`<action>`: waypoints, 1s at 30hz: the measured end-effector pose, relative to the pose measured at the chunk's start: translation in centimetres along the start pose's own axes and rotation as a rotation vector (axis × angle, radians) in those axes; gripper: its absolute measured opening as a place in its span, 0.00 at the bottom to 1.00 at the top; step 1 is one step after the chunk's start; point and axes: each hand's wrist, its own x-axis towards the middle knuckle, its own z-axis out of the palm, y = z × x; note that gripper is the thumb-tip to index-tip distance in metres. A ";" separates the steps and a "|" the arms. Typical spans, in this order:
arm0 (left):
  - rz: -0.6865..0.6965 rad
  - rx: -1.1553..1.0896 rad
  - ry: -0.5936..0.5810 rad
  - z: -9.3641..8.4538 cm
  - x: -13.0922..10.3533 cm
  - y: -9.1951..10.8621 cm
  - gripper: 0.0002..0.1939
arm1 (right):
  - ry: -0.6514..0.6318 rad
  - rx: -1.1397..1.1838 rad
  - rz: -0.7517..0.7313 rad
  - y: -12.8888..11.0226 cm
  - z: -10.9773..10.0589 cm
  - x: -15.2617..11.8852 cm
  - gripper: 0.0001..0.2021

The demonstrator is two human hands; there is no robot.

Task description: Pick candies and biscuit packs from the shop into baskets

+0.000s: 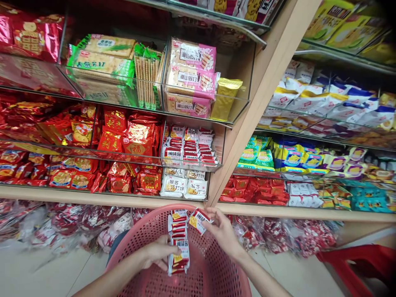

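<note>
My left hand (160,252) grips a stack of small red-and-white snack packets (178,258) over the pink perforated basket (227,264). Its thumb lies across the front of the stack. Just right of the stack's top, my right hand (221,231) pinches a single snack packet (199,220) of the same design, tilted, between thumb and fingers. Packets of this look also stand in rows in a clear shelf bin (192,150) above the basket. Inside the basket, the visible bottom shows pink plastic; the part behind my hands is hidden.
Glass-fronted shelves hold red packets (139,138), pink cracker packs (193,76) and green cracker packs (102,62). A wooden upright (247,111) divides the shelving. Bagged goods (287,235) lie beneath the bottom shelf. A red plastic stool (365,264) stands at lower right.
</note>
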 end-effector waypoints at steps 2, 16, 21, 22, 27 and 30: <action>0.000 -0.054 0.001 0.1 0.1 0.1 0.23 | -0.030 0.168 0.180 1.3 0.7 -0.6 0.22; 0.056 -0.230 0.104 0.1 -1.3 -0.9 0.27 | -0.176 0.421 0.644 3.6 3.6 -1.3 0.26; 0.046 -0.264 0.116 -0.2 -1.1 -1.8 0.28 | -0.168 0.370 0.634 4.0 3.8 -1.2 0.27; 0.043 -0.272 0.116 -0.2 -1.1 -1.8 0.29 | -0.171 0.363 0.624 4.0 3.9 -1.1 0.28; 0.010 -0.284 0.123 0.1 -1.6 -1.4 0.34 | -0.170 0.317 0.557 4.3 5.3 -0.4 0.28; 0.028 -0.244 0.118 0.3 -1.9 -1.0 0.33 | -0.126 0.265 0.512 4.8 6.0 0.0 0.27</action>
